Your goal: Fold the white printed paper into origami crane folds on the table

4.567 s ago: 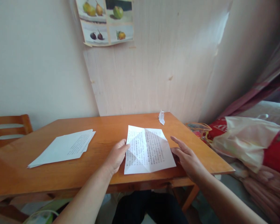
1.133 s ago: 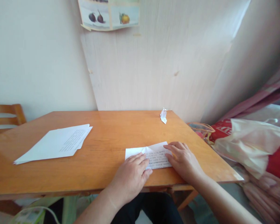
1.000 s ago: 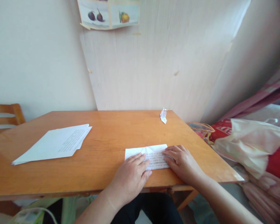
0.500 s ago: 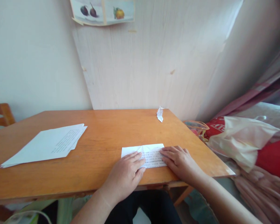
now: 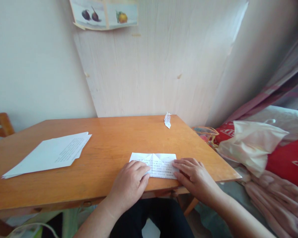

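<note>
A folded sheet of printed paper [image 5: 157, 164] lies as a narrow strip near the front edge of the wooden table [image 5: 109, 142]. My left hand [image 5: 129, 184] rests flat on its left end, fingers stretched out and pressing down. On the strip's right end my right hand [image 5: 194, 177] lies flat too, fingers extended over the paper. Neither hand grips anything.
A stack of white printed sheets [image 5: 51, 153] lies on the table's left. A small folded paper figure [image 5: 167, 119] stands at the far right edge by the wall. Bags and red cloth [image 5: 253, 145] pile up right of the table. A wooden chair [image 5: 0, 124] stands at left.
The sheet, open with creases earlier, now lies folded into a narrow strip. Both hands slid slightly toward the front edge while pressing it. The camera view drifted a little.
</note>
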`<state>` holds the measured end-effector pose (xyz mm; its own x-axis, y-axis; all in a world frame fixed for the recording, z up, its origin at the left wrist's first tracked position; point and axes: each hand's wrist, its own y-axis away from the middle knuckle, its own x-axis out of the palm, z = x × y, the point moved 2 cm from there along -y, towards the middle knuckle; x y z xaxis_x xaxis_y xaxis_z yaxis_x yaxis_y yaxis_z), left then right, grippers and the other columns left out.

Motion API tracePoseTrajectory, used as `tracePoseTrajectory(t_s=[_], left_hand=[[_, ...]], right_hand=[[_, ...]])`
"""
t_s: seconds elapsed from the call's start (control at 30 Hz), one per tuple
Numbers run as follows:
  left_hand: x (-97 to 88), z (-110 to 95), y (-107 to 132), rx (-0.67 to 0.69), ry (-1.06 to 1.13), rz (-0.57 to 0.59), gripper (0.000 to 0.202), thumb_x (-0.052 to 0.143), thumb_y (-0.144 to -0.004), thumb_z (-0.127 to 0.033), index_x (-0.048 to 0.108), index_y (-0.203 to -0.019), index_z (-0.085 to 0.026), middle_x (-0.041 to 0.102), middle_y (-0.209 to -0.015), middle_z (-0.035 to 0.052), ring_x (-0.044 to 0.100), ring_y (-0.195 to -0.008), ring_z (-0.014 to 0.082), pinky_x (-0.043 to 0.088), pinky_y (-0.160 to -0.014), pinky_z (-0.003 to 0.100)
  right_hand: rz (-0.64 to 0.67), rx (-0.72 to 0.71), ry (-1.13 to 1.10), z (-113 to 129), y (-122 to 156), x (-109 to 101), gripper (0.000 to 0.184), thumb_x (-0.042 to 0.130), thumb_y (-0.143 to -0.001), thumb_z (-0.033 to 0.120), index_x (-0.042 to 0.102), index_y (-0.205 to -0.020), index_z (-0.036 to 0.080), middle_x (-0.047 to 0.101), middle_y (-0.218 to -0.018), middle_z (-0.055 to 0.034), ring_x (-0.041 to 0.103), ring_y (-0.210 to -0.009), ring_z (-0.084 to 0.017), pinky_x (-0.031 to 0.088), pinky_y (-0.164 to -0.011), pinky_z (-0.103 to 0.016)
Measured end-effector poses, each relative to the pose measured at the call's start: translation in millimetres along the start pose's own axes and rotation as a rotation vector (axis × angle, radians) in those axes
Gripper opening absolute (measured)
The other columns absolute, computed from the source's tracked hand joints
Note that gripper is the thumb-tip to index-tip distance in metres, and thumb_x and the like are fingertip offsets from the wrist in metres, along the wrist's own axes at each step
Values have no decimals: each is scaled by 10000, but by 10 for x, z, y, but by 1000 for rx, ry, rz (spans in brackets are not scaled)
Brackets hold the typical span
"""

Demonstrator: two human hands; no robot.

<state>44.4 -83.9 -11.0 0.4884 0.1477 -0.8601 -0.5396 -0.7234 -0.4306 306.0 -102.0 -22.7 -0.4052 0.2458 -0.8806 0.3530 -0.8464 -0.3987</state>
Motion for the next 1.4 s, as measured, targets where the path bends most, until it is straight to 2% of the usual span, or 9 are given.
tracePoseTrajectory(t_s=[0.13,0.2,0.4,0.67,0.83,1.07,1.27,1.4], left_hand=[[-25,73,50,-34,-6,-101,262,518,-917,-125,628,-1139,-213,697,-1121,62,615,-1079,243,487,-951,433],[-45,96,70,-51,-22,-114,257,514,-908,-116,629,-1118,-212,706,-1095,60,626,-1049,245,488,-929,433],[-62,101,101,-72,-48,-21,216,519,-893,-108,650,-1012,-232,720,-999,28,639,-960,239,471,-855,428],[-66,116,102,-118,-50,-35,214,517,-894,-113,630,-1029,-234,713,-989,26,638,-945,228,443,-841,410],[-89,46,80,-78,-95,12,126,540,-943,-216,661,-963,-244,687,-972,27,609,-947,230,409,-836,408],[-86,-19,56,-71,-124,39,137,527,-973,-283,654,-1000,-240,668,-1030,25,587,-1018,240,374,-890,430],[-80,-14,70,-66,-138,45,133,530,-971,-274,657,-983,-238,656,-1010,31,576,-1002,241,372,-879,426],[-80,-21,67,-63,-146,40,133,530,-967,-264,660,-967,-236,653,-998,39,573,-991,244,377,-871,420]], right_hand=[[1,0,-9,-11,11,-5,328,575,-956,384,681,-1243,266,691,-1280,-66,583,-1182,-303,460,-961,-483],[6,2,-8,-3,15,-5,333,573,-956,407,684,-1240,274,693,-1277,-65,581,-1190,-308,456,-968,-490],[43,12,24,-2,55,7,363,581,-950,430,672,-1269,282,673,-1315,-60,556,-1220,-318,434,-992,-524],[58,-4,13,-25,91,11,382,575,-956,421,651,-1303,279,659,-1333,-78,554,-1233,-309,440,-992,-529],[34,-31,6,-53,69,24,372,594,-939,408,668,-1281,285,679,-1296,-95,579,-1207,-315,460,-969,-529],[41,-14,47,-27,-13,1,330,585,-941,390,703,-1219,257,698,-1257,-96,577,-1196,-321,461,-964,-529],[-82,-41,42,86,-66,-62,293,556,-958,329,697,-1200,245,699,-1247,-95,597,-1177,-295,461,-964,-494],[-173,-93,-13,274,-115,-104,278,526,-963,252,682,-1193,233,714,-1186,-104,627,-1111,-282,465,-952,-477]])
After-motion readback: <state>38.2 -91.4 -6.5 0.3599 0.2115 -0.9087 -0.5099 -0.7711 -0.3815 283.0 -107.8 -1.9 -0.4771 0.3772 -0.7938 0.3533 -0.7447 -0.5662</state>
